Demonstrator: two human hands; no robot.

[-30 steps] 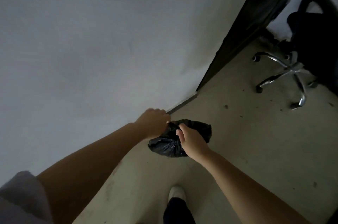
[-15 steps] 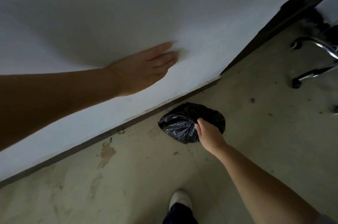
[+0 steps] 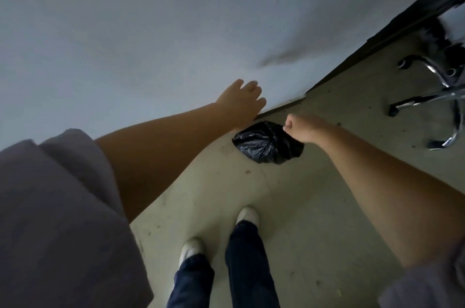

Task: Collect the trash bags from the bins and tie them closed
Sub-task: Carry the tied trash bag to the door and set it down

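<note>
A small, bunched black trash bag hangs just above the concrete floor, close to the foot of the white wall. My right hand is a closed fist gripping the bag's upper right edge. My left hand is open with its fingers apart, up against the wall just above and left of the bag, holding nothing. Whether the bag's neck is knotted is hidden under my right fist.
The white wall fills the left and top. A dark door frame runs diagonally at the upper right. An office chair's chrome wheeled base stands at the right. My two feet in white shoes are on the floor below the bag.
My left hand let go of the bag, went flat onto the wall, and now sits lower, near the bag. My right hand kept its grip. Both feet now show.
</note>
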